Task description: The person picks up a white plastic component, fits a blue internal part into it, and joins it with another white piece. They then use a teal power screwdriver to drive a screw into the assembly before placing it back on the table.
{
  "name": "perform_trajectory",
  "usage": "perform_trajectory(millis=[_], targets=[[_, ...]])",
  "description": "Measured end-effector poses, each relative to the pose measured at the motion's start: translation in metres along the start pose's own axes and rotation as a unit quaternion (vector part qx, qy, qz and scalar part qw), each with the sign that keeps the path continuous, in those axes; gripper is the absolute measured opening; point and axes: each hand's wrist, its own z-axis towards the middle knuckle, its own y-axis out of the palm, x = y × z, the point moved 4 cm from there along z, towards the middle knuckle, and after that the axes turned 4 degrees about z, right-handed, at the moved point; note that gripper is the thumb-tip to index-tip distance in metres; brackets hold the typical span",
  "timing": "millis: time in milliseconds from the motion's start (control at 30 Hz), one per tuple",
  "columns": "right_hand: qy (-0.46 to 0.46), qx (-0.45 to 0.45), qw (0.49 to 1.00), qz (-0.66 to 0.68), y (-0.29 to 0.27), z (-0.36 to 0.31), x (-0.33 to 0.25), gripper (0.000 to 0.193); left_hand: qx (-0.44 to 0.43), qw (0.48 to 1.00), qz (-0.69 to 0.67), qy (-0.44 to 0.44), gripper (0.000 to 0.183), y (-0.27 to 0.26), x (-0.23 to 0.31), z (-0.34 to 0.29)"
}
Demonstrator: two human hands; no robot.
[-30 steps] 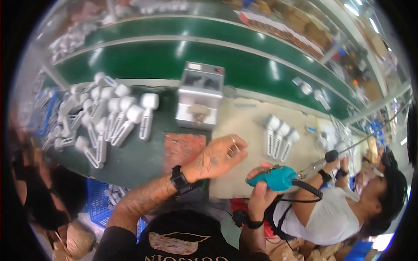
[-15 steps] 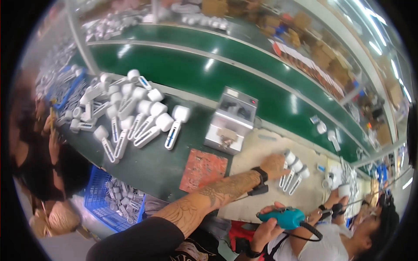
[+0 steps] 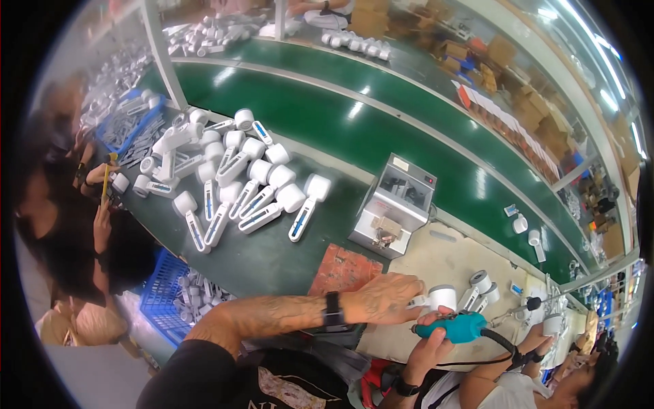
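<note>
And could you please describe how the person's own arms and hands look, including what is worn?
The left forearm and ungloved left hand carry line tattoos; a wide black watch-like band circles the left wrist, and a black fabric sleeve covers the upper arm. The ungloved right hand has a second black band at its wrist; the right sleeve cannot be made out.

Over my feed I see a factory: long green conveyor (image 3: 306, 119), piled matching white parts (image 3: 291, 198), co-workers (image 3: 504, 392) alongside.
</note>
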Motion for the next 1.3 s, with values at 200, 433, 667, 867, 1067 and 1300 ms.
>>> perform_trajectory(millis=[200, 433, 667, 867, 1067, 1300], targets=[[0.013, -0.058, 0.998, -0.008, 0.030, 0.000, 0.008, 0.052, -0.019, 0.991, 0.133, 0.001, 0.047, -0.033, -0.016, -0.056], [0.027, -0.049, 0.998, 0.020, 0.046, -0.009, 0.004, 0.060, 0.057, 0.980, 0.189, 0.035, 0.034, -0.052, -0.027, -0.076], [0.030, -0.035, 0.997, 0.068, 0.059, 0.003, -0.016, 0.061, 0.095, 0.975, 0.185, 0.080, 0.034, -0.050, -0.035, -0.083], [0.008, -0.037, 0.994, 0.103, 0.080, 0.034, -0.029, 0.059, 0.099, 0.974, 0.173, 0.107, 0.033, -0.052, -0.036, -0.082], [-0.011, -0.060, 0.994, 0.093, 0.102, 0.049, -0.031, 0.063, 0.061, 0.981, 0.159, 0.098, 0.029, -0.049, -0.038, -0.083], [0.034, -0.026, 0.992, 0.116, 0.110, 0.060, -0.014, 0.066, 0.135, 0.973, 0.175, 0.061, 0.046, -0.062, -0.039, -0.077]])
